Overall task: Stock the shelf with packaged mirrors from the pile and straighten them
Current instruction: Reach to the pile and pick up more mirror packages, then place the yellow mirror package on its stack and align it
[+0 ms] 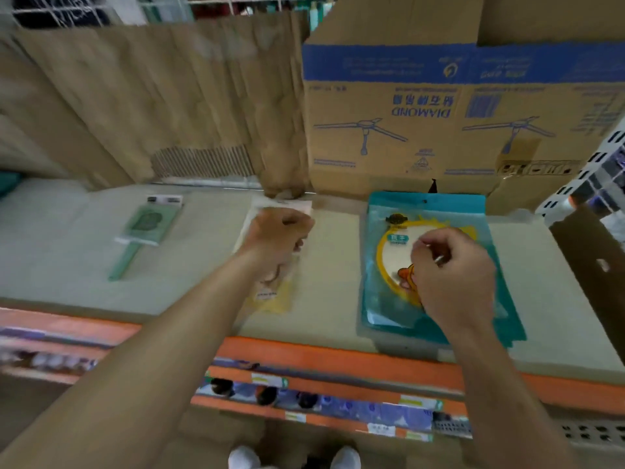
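I am looking down on a beige shelf (338,265) that runs across the middle of the frame, with an orange edge (338,358) along its front. Three packaged mirrors lie flat on it, well apart from one another.

At the left lies a green pack (148,221) with its handle pointing toward the lower left, tilted off square. No hand touches it.

In the centre lies a pale yellow pack (274,299), its long side running front to back and leaning a little to the left. The left hand (277,231) sits on its far end with the fingers curled under into a fist. The picture is blurred there, so I cannot tell whether it grips the pack or only presses on it.

Right of centre lies a teal pack (389,313) showing a round mirror with a yellow rim. Its near end reaches the front of the shelf and it sits slightly askew. The right hand (453,269) is over the mirror's right half with the fingers curled in and the tips close together. Whether they pinch the wrapper or merely hover on it I cannot make out.

Behind the shelf, in the upper right, stands a box (439,113) with a blue band and upside-down print. Creased brown cardboard (152,96) fills the upper left. A white perforated upright (602,164) shows at the right edge. Below the orange edge, lower shelf fronts carry price labels (411,402), and two white shoes (243,458) show at the bottom centre.
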